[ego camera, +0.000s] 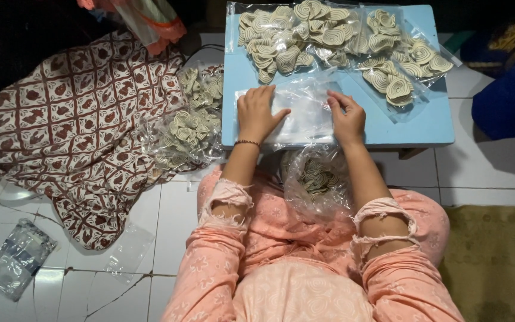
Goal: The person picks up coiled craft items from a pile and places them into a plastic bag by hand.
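From the head view, mid-frame, the left hand (257, 113) lies flat, fingers spread, pressing an empty clear plastic bag (305, 113) onto the blue table (412, 128). The right hand (347, 116) pinches the bag's right edge with curled fingers. It looks like the smoothing or opening step. Filled bags of spiral crackers (329, 36) sit at the upper frame (more at left). Next, I judge, the mouth needs parting gently; the film is thin.

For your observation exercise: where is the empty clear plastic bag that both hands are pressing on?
In the head view, the empty clear bag lies flat on the blue table's near edge, under the left hand and right hand, below the filled snack bags.
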